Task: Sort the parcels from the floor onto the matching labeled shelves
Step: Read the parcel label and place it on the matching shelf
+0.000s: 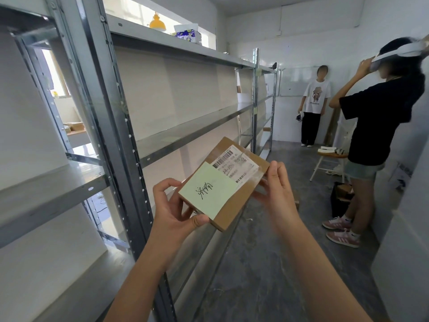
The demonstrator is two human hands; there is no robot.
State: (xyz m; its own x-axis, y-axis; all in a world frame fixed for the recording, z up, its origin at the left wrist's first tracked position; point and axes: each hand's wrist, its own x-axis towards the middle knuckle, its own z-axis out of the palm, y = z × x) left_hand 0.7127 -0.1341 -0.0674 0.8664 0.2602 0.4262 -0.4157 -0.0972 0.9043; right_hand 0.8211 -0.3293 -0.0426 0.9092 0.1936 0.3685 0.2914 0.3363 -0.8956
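Cardboard parcel point(234, 182) tilted before shelves point(185, 133), left hand point(173, 205) pinching near corner, right hand point(276, 189) gripping far edge

- Left hand point(173, 206): bare, no glove, ring or watch.
- Right hand point(276, 191): likewise bare, nails short.
- Both forearms uncovered; no sleeve shows.

Bright daylight from the window point(130, 10), slight blur, edges perhaps fisheye-bent.

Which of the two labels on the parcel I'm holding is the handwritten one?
The pale green sticky note at the end of the parcel nearer your left hand. The white label beside it is printed, with barcodes.
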